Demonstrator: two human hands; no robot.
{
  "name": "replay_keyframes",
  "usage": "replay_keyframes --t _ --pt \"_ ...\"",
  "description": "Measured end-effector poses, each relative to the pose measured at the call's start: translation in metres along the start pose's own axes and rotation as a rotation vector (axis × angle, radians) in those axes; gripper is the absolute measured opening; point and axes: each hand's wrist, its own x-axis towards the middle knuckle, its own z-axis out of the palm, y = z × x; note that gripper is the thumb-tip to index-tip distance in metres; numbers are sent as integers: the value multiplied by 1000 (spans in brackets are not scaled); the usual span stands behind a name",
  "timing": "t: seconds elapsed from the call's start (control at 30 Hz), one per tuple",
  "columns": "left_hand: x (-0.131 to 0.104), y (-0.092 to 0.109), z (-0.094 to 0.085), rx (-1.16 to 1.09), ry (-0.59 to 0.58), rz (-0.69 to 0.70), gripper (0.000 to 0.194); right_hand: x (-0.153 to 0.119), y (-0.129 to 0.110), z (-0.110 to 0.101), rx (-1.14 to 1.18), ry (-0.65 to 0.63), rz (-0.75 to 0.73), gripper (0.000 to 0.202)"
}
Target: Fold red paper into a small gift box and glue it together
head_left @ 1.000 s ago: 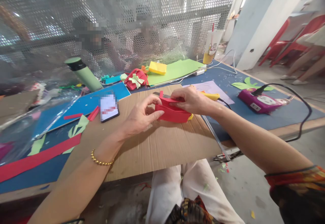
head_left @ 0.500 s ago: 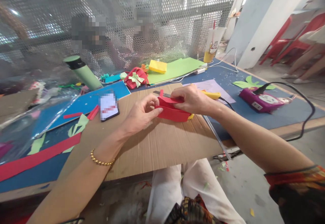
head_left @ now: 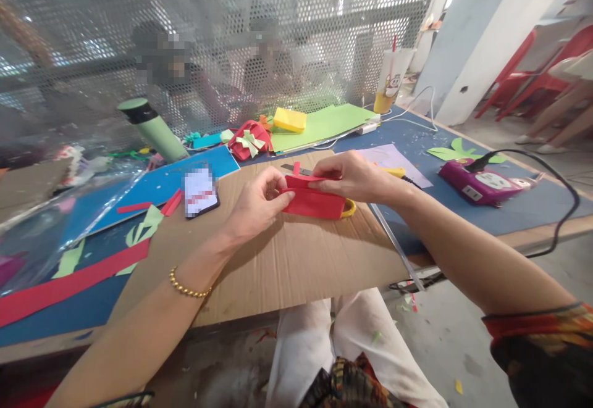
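Note:
Both hands hold a folded piece of red foam sheet [head_left: 312, 203] just over the brown cardboard [head_left: 278, 266]. My left hand [head_left: 264, 195] pinches its left end between thumb and fingers. With closed fingers, my right hand [head_left: 354, 176] grips the upper edge of the same piece. Scissors lie behind and beneath it: a metal blade [head_left: 291, 168] shows at the upper left, a yellow handle loop [head_left: 349, 208] at the right. A small red strip [head_left: 296, 167] rests by the blade. Behind my right wrist lies a yellow-handled tool [head_left: 395, 172] with a black cord.
A phone [head_left: 202, 192] lies left of the hands, near red strips [head_left: 74, 278]. A green bottle [head_left: 152, 130] leans behind. At the back are a red foam piece [head_left: 250, 141], a yellow block [head_left: 290, 120] and a drink cup [head_left: 386, 81]. A purple power strip [head_left: 482, 181] sits right.
The red piece has turned so its front face shows more flatly, and more of the yellow loop is exposed. My right fingers have shifted along its upper edge.

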Motion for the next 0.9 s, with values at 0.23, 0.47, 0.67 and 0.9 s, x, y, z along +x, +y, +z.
replay_keyframes --t 0.23,0.47,0.67,0.9 --pt "5 -4 -3 -44 33 -40 20 -1 1 -5 5 -63 46 21" --pt "5 -5 -2 -115 65 -103 28 1 6 0 -66 -48 45 15" --pt "4 0 -4 -296 13 -230 52 0 7 0 -76 -43 53 18" --pt "4 0 -6 -454 -139 -290 41 -2 9 2 33 -16 12 39"
